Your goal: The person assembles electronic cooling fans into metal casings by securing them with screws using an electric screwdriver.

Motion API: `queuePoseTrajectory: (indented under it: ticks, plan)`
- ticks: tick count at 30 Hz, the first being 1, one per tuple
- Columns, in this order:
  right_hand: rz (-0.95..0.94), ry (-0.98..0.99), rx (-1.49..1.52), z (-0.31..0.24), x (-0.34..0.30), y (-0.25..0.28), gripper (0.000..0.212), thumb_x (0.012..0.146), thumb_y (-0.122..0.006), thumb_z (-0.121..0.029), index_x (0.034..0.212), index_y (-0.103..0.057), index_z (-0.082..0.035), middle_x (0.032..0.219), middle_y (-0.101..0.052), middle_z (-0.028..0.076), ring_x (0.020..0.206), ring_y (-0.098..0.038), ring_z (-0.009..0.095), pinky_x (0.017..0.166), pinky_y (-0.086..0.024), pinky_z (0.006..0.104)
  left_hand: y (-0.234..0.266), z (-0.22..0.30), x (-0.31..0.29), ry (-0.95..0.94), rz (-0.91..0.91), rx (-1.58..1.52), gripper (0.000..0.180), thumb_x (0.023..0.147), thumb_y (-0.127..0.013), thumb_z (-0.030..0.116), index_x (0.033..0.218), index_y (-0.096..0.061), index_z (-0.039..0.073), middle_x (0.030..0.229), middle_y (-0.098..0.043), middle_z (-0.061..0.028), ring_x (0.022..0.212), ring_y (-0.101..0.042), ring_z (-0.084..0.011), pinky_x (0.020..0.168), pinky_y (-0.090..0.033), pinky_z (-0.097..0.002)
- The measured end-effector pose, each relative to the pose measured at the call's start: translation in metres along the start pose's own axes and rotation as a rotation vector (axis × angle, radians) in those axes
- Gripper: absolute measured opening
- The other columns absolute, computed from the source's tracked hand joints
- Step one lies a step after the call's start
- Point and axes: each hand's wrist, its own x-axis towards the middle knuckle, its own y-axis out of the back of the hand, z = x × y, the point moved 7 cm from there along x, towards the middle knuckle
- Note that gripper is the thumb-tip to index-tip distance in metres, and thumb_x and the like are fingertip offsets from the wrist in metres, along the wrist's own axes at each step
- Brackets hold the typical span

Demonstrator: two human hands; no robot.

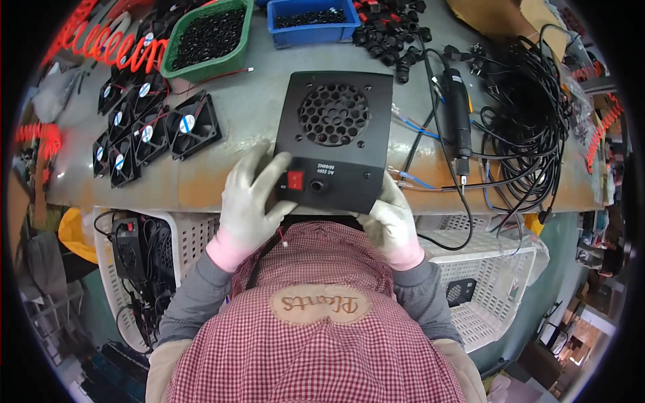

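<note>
In front of my chest, at the table's near edge, I hold a black metal housing in both hands. Its facing side has a round honeycomb vent, a red rocker switch and a round cable hole. My left hand, in a white glove with a pink cuff, grips the left edge beside the switch. Gloved the same way, my right hand grips the lower right corner, its fingertips partly hidden behind the housing. A small white connector on a thin red wire hangs below my left hand.
Several black cooling fans lie left on the table. Behind are a green tray and a blue bin of small black parts. Right lie a black power screwdriver and coiled cables. White baskets stand below.
</note>
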Motion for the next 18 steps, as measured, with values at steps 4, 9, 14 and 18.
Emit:
queuePoseTrajectory:
  ticks: [4, 9, 14, 18]
  plan:
    - [0.007, 0.047, -0.035, -0.008, -0.002, -0.001, 0.054, 0.091, -0.058, -0.012, 0.137, -0.037, 0.005, 0.127, -0.053, 0.012, 0.113, -0.056, 0.02, 0.099, -0.044, 0.032, -0.003, 0.008, -0.004, -0.055, -0.041, -0.194, 0.05, 0.07, -0.073, 0.005, 0.118, -0.059, 0.005, 0.131, -0.05, -0.018, 0.116, -0.054, -0.0361, 0.094, -0.048, -0.0405]
    - [0.076, 0.01, -0.071, -0.006, -0.009, 0.004, 0.053, 0.092, -0.056, -0.015, 0.138, -0.037, 0.005, 0.128, -0.053, 0.011, 0.115, -0.054, 0.019, 0.099, -0.042, 0.0308, 0.0, 0.008, -0.008, -0.05, -0.013, -0.312, 0.046, 0.072, -0.072, 0.005, 0.116, -0.06, 0.006, 0.129, -0.052, -0.0169, 0.115, -0.055, -0.0345, 0.094, -0.048, -0.0378]
    - [0.121, 0.073, -0.497, -0.015, -0.01, 0.014, 0.049, 0.092, -0.058, -0.017, 0.133, -0.044, 0.006, 0.127, -0.055, 0.011, 0.118, -0.051, 0.017, 0.1, -0.041, 0.0297, 0.005, 0.005, -0.007, -0.039, 0.006, -0.328, 0.033, 0.074, -0.071, 0.003, 0.107, -0.064, 0.005, 0.118, -0.058, -0.0131, 0.107, -0.059, -0.0307, 0.09, -0.049, -0.0373]
    - [0.127, 0.042, -0.544, -0.014, -0.004, 0.017, 0.042, 0.092, -0.056, -0.012, 0.128, -0.048, 0.006, 0.12, -0.059, 0.01, 0.111, -0.056, 0.016, 0.092, -0.047, 0.0273, 0.014, 0.006, -0.013, -0.049, 0.057, -0.339, 0.026, 0.075, -0.07, 0.003, 0.1, -0.067, 0.006, 0.104, -0.063, -0.0088, 0.093, -0.062, -0.0267, 0.084, -0.05, -0.0374]
